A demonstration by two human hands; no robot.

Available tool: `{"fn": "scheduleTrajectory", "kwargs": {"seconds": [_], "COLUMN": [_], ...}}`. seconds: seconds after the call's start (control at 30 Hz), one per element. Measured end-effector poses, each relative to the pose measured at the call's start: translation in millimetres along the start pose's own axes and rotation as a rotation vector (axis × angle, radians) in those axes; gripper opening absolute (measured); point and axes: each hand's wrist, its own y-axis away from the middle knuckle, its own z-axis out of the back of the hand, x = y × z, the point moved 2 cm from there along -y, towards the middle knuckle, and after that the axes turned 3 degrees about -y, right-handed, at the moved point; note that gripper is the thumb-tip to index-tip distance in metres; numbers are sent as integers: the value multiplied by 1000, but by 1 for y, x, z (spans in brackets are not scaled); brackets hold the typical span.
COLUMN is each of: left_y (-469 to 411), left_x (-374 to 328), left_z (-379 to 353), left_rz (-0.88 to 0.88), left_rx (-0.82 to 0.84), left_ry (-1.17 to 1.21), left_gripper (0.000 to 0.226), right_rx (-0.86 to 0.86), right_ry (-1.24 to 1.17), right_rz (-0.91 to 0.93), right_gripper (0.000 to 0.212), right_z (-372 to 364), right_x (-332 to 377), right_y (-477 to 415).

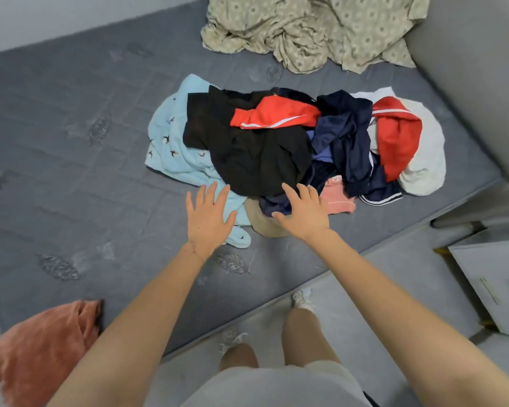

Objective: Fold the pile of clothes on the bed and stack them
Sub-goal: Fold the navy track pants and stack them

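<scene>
Hard to count the pieces in the pile of clothes (276, 148), heaped unfolded midway across the bed (71, 148): mostly buried under a black garment (247, 154), with only edges showing of a light blue towel (168, 136) and pink and tan scraps at the near side. Reaching in with left hand (207, 218) and right hand (304, 212), fingers spread and loose, grasping nothing, at the pile's near edge; cannot tell whether touching cloth. Bare grey quilted surface. Crumpled patterned sheet (312, 33) cut off at the top, rust cushion (41, 348) at the near-left corner, grey floor (365, 274) alongside.
</scene>
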Motion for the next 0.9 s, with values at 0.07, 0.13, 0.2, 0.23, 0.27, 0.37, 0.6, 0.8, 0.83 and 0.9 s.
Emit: {"fn": "scheduleTrajectory", "kwargs": {"seconds": [0.07, 0.13, 0.2, 0.23, 0.27, 0.37, 0.6, 0.8, 0.83, 0.9], "left_y": [-30, -58, -85, -96, -108, -140, -221, -278, -287, -302], "left_x": [-20, -44, -70, -83, -95, -132, -203, -248, -255, -267], "left_z": [-5, -15, -27, -32, -38, -58, -116, -175, -183, -199], "left_rz": [-16, -16, 9, 21, 26, 58, 64, 30, 24, -1], "left_rx": [-45, -72, -72, -66, -56, -9, 77, 7, -17, -49], "left_ry": [17, 36, 57, 62, 60, 72, 129, 188, 199, 203], "left_gripper": [58, 56, 58, 58, 58, 61, 62, 65, 67, 71], "right_rx": [17, 38, 66, 79, 85, 56, 12, -72, -77, -83], "right_ry": [16, -10, -41, -45, -39, 6, -56, -156, -155, -126], "right_rz": [12, 9, -7, -13, -14, -2, -55, -112, -123, -136], "right_gripper": [77, 77, 77, 77, 76, 75, 77, 82, 84, 87], "right_z": [9, 19, 32, 38, 43, 54, 54, 41, 37, 28], "right_x": [-24, -51, -77, -89, -101, -137, -217, -276, -284, -300], "right_y": [-21, -42, -63, -72, -82, -112, -188, -254, -264, -282]}}
